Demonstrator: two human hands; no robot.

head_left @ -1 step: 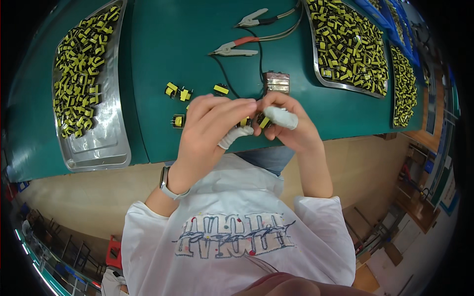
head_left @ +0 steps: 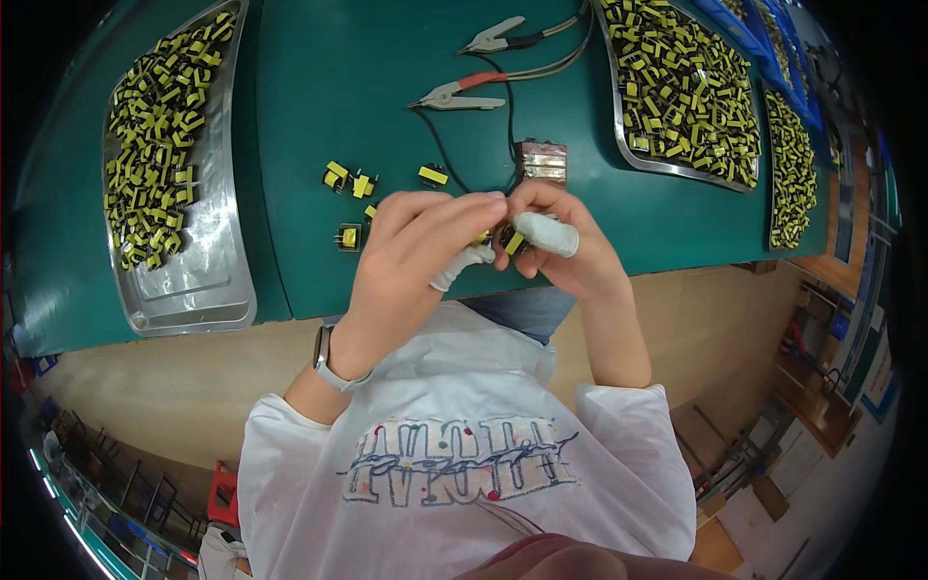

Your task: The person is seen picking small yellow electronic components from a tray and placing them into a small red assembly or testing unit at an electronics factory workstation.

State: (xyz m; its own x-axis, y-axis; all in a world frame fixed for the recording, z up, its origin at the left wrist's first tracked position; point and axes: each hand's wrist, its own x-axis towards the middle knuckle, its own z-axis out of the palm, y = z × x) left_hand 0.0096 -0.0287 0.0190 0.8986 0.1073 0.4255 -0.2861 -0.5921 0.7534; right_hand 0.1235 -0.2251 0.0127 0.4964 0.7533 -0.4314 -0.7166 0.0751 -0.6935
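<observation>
My left hand (head_left: 411, 237) is closed around a small yellow-taped transformer (head_left: 482, 237), mostly hidden behind the fingers and the white-covered thumb. Just right of it, my right hand (head_left: 570, 242) pinches another small transformer (head_left: 514, 241), black with yellow tape, beneath a finger in a white cot. The fingertips of both hands nearly meet at the bench's near edge. Beyond and left of my left hand lie several loose transformers (head_left: 349, 237), some with their pins showing. A brownish block with silvery bands (head_left: 541, 162) sits just past my right hand.
On the green bench (head_left: 319, 87), a metal tray (head_left: 208, 290) of transformers stands left. Two more heaped trays (head_left: 691, 97) (head_left: 793, 174) are at right, beside blue bins (head_left: 764, 43). Two clip-ended test leads (head_left: 454, 97) lie at the back, their dark cables running toward my hands.
My right hand has shifted slightly left and my left hand slightly right. Less of the transformer in my left hand shows. The things on the bench have stayed put.
</observation>
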